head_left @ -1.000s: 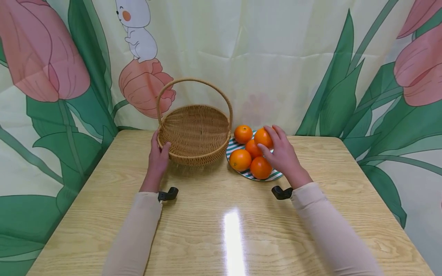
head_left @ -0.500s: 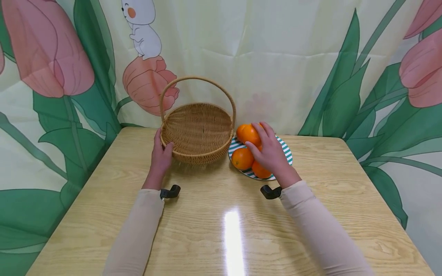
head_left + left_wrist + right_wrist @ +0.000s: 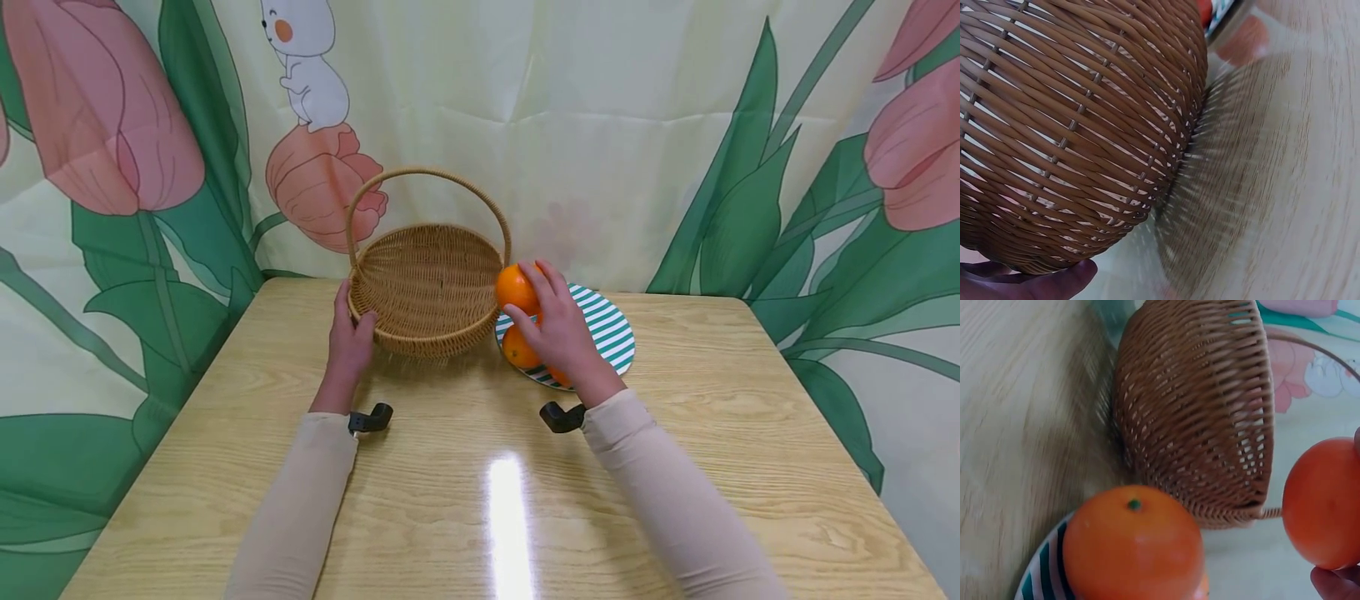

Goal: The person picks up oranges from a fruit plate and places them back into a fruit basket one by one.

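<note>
A wicker basket [image 3: 431, 283] with a tall arched handle stands at the back of the table, and no fruit shows inside it. My left hand [image 3: 351, 342] grips its left rim; the thumb and fingers also show under the weave in the left wrist view. My right hand [image 3: 562, 333] holds an orange [image 3: 516, 289] between thumb and fingers, above the plate and close to the basket's right side. In the right wrist view the held orange [image 3: 1325, 503] is off the plate. Other oranges [image 3: 521, 347] lie on the striped plate [image 3: 611, 333], partly hidden by the right hand.
The wooden table [image 3: 450, 483] carries a bright light reflection [image 3: 510, 525] toward the front. Behind it hangs a curtain [image 3: 600, 167] printed with tulips and a white animal. Dark wrist mounts [image 3: 371, 417] sit at both sleeve cuffs.
My right hand has lifted an orange off the pile and carried it left toward the basket, uncovering more of the plate's right side. The left hand stays on the rim.
</note>
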A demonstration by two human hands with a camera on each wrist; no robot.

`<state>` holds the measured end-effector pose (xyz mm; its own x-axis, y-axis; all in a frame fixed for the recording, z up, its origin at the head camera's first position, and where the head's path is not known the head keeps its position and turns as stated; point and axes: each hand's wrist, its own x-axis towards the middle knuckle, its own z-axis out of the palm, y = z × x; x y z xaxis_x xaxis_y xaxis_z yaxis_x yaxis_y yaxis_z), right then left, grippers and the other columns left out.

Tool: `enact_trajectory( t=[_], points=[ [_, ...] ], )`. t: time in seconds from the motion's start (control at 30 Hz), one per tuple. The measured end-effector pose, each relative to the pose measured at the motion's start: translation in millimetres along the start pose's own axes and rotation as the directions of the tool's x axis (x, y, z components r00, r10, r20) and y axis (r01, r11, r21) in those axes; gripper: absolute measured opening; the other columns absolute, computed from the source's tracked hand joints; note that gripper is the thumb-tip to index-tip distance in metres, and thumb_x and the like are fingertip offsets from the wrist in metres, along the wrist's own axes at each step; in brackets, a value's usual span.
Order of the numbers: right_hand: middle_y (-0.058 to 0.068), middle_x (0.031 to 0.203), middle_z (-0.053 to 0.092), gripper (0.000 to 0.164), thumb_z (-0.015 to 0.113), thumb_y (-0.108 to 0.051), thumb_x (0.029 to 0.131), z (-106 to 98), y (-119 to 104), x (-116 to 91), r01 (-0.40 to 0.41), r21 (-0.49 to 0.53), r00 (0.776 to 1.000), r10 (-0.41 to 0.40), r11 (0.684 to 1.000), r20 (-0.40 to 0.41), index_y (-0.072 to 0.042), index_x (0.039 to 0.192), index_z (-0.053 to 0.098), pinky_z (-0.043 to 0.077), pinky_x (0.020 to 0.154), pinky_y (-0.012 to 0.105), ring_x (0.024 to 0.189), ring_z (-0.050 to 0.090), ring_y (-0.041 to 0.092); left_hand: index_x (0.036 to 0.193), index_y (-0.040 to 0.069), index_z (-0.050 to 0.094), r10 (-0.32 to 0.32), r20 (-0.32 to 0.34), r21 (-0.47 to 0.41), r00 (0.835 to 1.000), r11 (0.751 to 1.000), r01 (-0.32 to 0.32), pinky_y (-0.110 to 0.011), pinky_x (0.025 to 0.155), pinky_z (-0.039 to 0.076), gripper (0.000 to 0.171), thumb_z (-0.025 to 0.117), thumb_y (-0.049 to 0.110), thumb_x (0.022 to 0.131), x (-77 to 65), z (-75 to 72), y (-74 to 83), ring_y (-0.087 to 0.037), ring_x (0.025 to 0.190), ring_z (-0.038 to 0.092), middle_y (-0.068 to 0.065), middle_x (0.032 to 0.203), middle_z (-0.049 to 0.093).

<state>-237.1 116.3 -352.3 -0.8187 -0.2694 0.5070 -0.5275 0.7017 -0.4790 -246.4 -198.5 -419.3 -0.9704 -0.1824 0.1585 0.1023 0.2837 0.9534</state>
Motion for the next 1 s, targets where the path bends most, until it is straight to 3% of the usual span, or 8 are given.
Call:
enact_trajectory(
  t=[0.33, 0.57, 0.77, 1.0],
  points=[
    [0.015, 0.153, 0.03, 0.064, 0.061, -0.041, 0.093, 13.4, -11.5, 5.1, 0.015, 0.023, 1.0, -0.015, 1.0, 0.005, -0.023, 0.148, 0.036, 0.057, 0.08, 0.043, 0.119, 0.057, 0.037, 0.157, 0.021, 0.003, -0.019, 0.011, -0.008, 1.0, 1.0, 0.019, -0.051, 0.114, 0.029, 0.071, 0.041, 0.017, 0.097, -14.5, -1.3, 27.1, -0.038, 0.144, 0.025, -0.019, 0.16, 0.013],
    [0.012, 0.155, 0.03, 0.064, 0.06, -0.042, 0.093, 20.0, -19.9, 7.2, 0.025, 0.023, 1.0, -0.025, 0.999, 0.011, -0.022, 0.149, 0.036, 0.047, 0.099, 0.052, 0.138, 0.037, 0.037, 0.156, 0.031, 0.004, -0.008, -0.004, -0.014, 1.0, 1.0, 0.008, -0.05, 0.114, 0.03, 0.071, 0.042, 0.02, 0.097, -4.2, 2.3, 5.8, -0.031, 0.145, 0.026, -0.011, 0.161, 0.015],
    [0.01, 0.156, 0.029, 0.064, 0.059, -0.044, 0.093, 27.1, -27.8, 10.2, 0.014, 0.036, 0.999, -0.015, 0.999, 0.032, -0.024, 0.149, 0.035, 0.048, 0.098, 0.051, 0.131, 0.047, 0.037, 0.156, 0.035, 0.005, 0.028, -0.033, 0.013, 0.999, 1.0, -0.028, -0.049, 0.115, 0.029, 0.071, 0.043, 0.022, 0.097, -1.2, 4.9, -4.8, -0.028, 0.145, 0.027, -0.007, 0.161, 0.016],
    [0.007, 0.157, 0.027, 0.064, 0.056, -0.047, 0.093, 36.9, -32.2, 13.9, 0.008, 0.046, 0.998, -0.01, 0.999, 0.063, -0.027, 0.15, 0.033, 0.047, 0.1, 0.051, 0.127, 0.051, 0.038, 0.157, 0.029, 0.006, 0.034, -0.05, 0.024, 0.998, 0.999, -0.033, -0.05, 0.114, 0.03, 0.071, 0.043, 0.024, 0.097, -2.0, 5.8, -3.6, -0.031, 0.144, 0.029, -0.01, 0.161, 0.018]
  ],
)
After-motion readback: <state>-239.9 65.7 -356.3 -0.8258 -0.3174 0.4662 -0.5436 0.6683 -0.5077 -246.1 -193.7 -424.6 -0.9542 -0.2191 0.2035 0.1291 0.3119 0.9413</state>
